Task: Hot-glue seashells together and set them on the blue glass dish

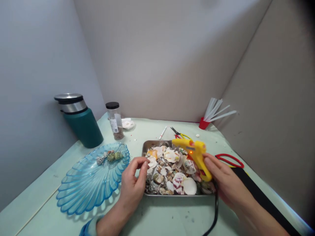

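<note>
My right hand (220, 173) is wrapped round the grip of a yellow hot glue gun (197, 152), whose orange light glows. Its nozzle points left over a metal tray (167, 195) heaped with seashells (169, 177). At the tray's left edge, my left hand (135, 177) has thumb and forefinger pinched together beside a white shell (152, 162). Whatever sits between those fingertips, if anything, is too small to make out. To the left lies a blue scalloped glass dish (91, 183) with several small spotted and green shells (114, 156) near its far side.
A teal bottle (85, 126) and a black-lidded jar (115, 121) stand at the back left. Behind the tray lie a white pen (162, 133) and pliers (180, 134). Glue sticks (215, 109) fill a red cup (204, 123). Red-handled scissors (230, 160) lie right; a black cord (216, 205) hangs in front.
</note>
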The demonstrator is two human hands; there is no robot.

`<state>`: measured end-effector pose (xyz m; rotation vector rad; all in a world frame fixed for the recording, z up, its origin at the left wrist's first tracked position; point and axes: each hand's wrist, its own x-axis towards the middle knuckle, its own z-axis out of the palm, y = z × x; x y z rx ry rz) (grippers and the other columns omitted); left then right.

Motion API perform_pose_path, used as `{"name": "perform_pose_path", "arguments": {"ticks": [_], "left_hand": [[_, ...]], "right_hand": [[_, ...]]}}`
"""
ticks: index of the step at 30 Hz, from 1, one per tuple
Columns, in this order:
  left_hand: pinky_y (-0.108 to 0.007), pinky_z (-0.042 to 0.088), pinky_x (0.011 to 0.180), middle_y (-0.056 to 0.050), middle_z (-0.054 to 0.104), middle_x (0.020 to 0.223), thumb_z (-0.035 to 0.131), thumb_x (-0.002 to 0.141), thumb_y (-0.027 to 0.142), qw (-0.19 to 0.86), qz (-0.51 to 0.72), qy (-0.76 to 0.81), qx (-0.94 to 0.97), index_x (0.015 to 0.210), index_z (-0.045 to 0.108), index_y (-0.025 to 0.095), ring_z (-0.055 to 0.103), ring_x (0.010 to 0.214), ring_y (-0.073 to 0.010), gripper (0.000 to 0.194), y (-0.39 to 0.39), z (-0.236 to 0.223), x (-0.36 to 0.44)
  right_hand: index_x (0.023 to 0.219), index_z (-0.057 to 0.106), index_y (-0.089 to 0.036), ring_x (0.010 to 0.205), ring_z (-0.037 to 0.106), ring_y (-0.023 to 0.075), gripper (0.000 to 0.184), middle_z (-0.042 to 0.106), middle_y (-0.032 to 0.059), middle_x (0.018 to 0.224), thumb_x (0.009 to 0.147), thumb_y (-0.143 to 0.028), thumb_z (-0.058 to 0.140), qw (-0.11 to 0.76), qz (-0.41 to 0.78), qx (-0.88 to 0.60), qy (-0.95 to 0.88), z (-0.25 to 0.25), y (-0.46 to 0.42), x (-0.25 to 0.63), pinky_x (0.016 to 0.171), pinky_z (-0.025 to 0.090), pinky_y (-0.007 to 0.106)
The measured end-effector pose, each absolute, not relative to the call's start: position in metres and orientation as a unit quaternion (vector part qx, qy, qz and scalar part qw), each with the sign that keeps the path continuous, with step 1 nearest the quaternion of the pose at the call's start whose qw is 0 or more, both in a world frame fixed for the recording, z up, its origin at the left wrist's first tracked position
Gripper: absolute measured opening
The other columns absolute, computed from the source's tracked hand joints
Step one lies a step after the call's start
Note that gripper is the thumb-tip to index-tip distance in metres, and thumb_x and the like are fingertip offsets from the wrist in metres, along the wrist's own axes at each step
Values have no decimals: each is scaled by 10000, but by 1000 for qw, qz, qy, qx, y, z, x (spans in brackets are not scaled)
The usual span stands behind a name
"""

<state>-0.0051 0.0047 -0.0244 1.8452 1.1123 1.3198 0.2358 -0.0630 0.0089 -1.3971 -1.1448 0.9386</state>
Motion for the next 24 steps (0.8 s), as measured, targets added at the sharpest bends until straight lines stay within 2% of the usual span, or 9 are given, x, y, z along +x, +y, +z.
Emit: {"name": "perform_pose_path", "arguments": {"ticks": [3, 5, 9, 13, 17, 24], "left_hand": [[-263, 449, 727, -25, 640, 815, 472, 905, 277, 299, 486, 419, 706, 886, 588, 177, 605, 777, -157, 155, 4, -23, -5], [-264, 445, 727, -25, 637, 812, 470, 907, 271, 294, 481, 417, 713, 879, 587, 177, 603, 776, -156, 152, 4, -23, -5], [-269, 446, 738, -30, 636, 823, 469, 906, 254, 281, 474, 406, 729, 870, 585, 179, 603, 790, -158, 143, 4, -23, -4], [-271, 449, 724, -37, 634, 817, 471, 899, 237, 258, 471, 395, 745, 842, 582, 180, 597, 784, -162, 138, 4, -22, -3], [-268, 450, 731, -36, 632, 807, 499, 881, 206, 246, 471, 373, 760, 792, 565, 180, 593, 781, -157, 114, 3, -19, -1], [-251, 451, 708, -36, 635, 794, 504, 879, 203, 253, 434, 351, 790, 701, 544, 177, 594, 755, -145, 184, 5, -18, -2]], "right_hand": [[1009, 585, -202, 572, 517, 160, 412, 589, 63, 807, 887, -548, 395, 576, 516, -505, -384, 11, -63, 231, 501, 471, 285], [911, 575, -208, 564, 477, 138, 326, 541, 39, 764, 887, -505, 443, 585, 573, -456, -348, 10, -64, 227, 492, 446, 264], [758, 530, -182, 541, 434, 90, 263, 475, 0, 720, 861, -423, 558, 579, 618, -414, -334, 4, -66, 223, 474, 379, 214], [698, 503, -169, 495, 420, 75, 314, 453, -22, 644, 829, -436, 606, 563, 583, -452, -373, -2, -67, 225, 441, 326, 199], [791, 570, -171, 469, 410, 85, 311, 474, -36, 575, 730, -446, 705, 569, 474, -551, -385, -7, -65, 228, 417, 318, 203], [857, 675, -150, 533, 507, 140, 405, 606, 15, 639, 625, -472, 750, 578, 312, -636, -404, -1, -63, 229, 445, 389, 240]]}}
